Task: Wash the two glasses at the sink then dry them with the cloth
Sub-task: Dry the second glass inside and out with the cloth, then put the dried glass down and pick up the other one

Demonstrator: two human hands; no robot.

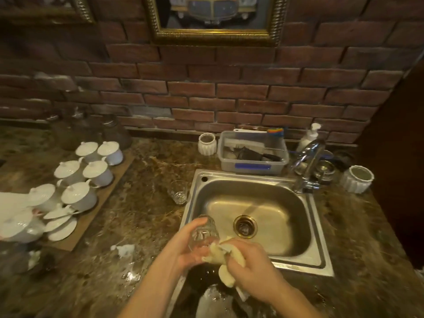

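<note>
Left hand point(183, 246), right hand point(250, 265): bare, no sleeves, forearms uncovered.

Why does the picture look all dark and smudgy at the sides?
Head view: dim, yellowish light; the sink shines brightest, with glare on the faucet. The wide lens bends the brick wall, and the edges smear, so the white cups look soft.

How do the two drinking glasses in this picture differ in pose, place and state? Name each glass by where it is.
The glass on the counter stands upright and untouched, left of the sink. The held glass lies tilted over the sink's front left corner.

The left hand grips the held glass while the right hand presses a pale cloth against it; no cloth touches the counter glass.

Both are clear and patterned.
</note>
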